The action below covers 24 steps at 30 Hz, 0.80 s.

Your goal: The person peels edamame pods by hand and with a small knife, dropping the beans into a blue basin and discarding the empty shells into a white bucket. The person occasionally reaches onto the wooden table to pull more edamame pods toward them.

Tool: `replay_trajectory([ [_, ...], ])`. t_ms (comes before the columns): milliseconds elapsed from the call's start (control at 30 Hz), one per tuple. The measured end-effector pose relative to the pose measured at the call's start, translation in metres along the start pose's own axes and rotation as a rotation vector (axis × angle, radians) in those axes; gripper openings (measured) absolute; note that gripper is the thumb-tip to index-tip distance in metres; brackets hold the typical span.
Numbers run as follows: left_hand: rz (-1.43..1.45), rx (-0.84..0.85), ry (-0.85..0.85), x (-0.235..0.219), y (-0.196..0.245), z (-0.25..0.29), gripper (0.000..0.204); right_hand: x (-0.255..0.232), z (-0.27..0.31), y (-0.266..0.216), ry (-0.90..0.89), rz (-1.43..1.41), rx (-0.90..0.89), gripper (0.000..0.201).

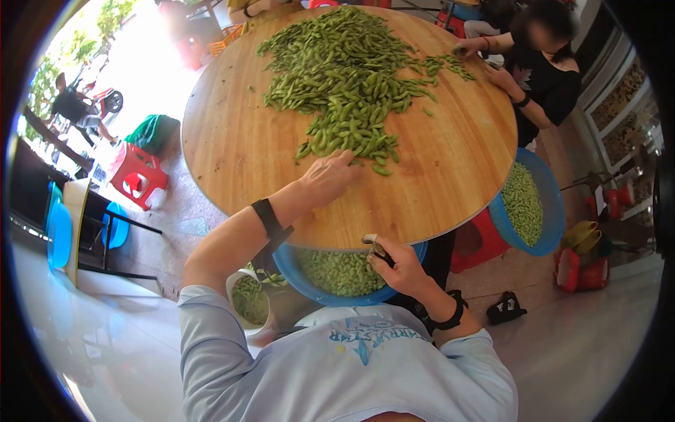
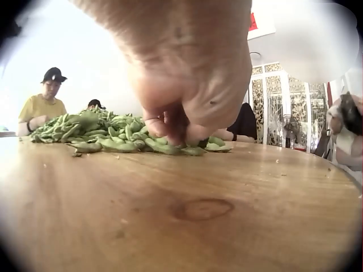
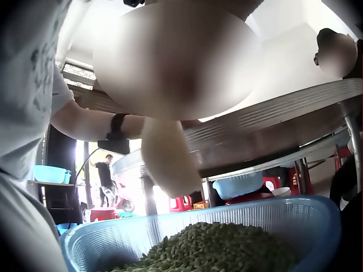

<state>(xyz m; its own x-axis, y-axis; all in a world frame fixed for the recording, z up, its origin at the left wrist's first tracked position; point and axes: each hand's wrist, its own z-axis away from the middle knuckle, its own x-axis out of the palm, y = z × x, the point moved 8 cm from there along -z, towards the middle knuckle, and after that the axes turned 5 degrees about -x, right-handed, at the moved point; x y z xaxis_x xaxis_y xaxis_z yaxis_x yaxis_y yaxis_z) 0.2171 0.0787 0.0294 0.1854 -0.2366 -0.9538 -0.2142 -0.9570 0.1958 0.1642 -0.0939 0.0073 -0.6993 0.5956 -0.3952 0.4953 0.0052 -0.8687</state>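
My left hand [image 1: 330, 176] reaches over the table to the near end of a heap of green soybean pods [image 1: 344, 77]. Its fingers curl down and pinch at a soybean pod [image 2: 195, 151] on the wood, and the fingertips partly hide it. At the table's near edge, my right hand [image 1: 402, 271] is bent above a blue basket [image 1: 281, 264] of shelled green beans [image 1: 341, 273]. A small dark piece [image 1: 384, 254] shows at its thumb and fingers; I cannot tell whether it is worn or gripped. A pale, blurred finger [image 3: 170, 161] points down over the basket in the right wrist view.
A round wooden table [image 1: 450, 169] fills the front. Across it at the right, a person in black [image 1: 552, 77] handles pods. Another blue basket [image 1: 555, 218] of beans stands by a red stool [image 1: 478, 243]. A white bucket [image 1: 239, 320] holding green scraps is low at my left.
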Motion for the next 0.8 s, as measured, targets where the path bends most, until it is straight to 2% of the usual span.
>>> replay_trajectory([
  [67,0.01,0.051,-0.023,0.007,0.001,-0.004,0.022,-0.003,0.005,0.009,0.021,-0.215,-0.001,0.037],
  [100,0.007,0.005,-0.007,0.007,0.0,-0.003,0.026,-0.007,0.005,0.007,0.042,-0.209,-0.001,0.037],
  [167,-0.001,-0.028,0.009,0.008,0.005,0.005,0.029,-0.002,0.007,0.02,0.049,-0.626,0.248,0.041],
  [267,-0.069,0.018,0.115,-0.003,0.024,0.022,0.023,-0.007,0.004,0.028,0.18,-0.712,0.317,0.041],
  [333,0.57,-0.278,0.077,-0.008,0.024,0.031,0.017,-0.009,-0.002,0.028,0.223,-0.755,0.298,0.041],
  [367,0.856,-0.34,0.081,-0.001,0.026,0.038,0.016,-0.01,-0.003,0.029,0.261,-0.797,0.29,0.04],
  [400,0.865,-0.357,0.068,-0.002,0.034,0.043,0.016,-0.008,-0.003,0.03,0.259,-0.805,0.311,0.04],
  [467,1.435,-0.49,-0.123,0.007,0.05,0.054,0.015,-0.003,-0.011,0.025,0.219,-0.833,0.283,0.041],
  [533,1.411,-0.507,-0.11,0.011,0.05,0.061,0.016,0.006,-0.01,0.027,0.195,-0.865,0.318,0.042],
  [633,1.357,-0.52,-0.051,0.009,0.046,0.067,0.018,0.01,-0.013,0.023,0.113,-0.807,0.269,0.042],
  [800,1.297,-0.534,0.043,0.011,0.037,0.079,0.025,0.022,-0.014,0.021,0.068,-0.99,0.319,0.041],
])
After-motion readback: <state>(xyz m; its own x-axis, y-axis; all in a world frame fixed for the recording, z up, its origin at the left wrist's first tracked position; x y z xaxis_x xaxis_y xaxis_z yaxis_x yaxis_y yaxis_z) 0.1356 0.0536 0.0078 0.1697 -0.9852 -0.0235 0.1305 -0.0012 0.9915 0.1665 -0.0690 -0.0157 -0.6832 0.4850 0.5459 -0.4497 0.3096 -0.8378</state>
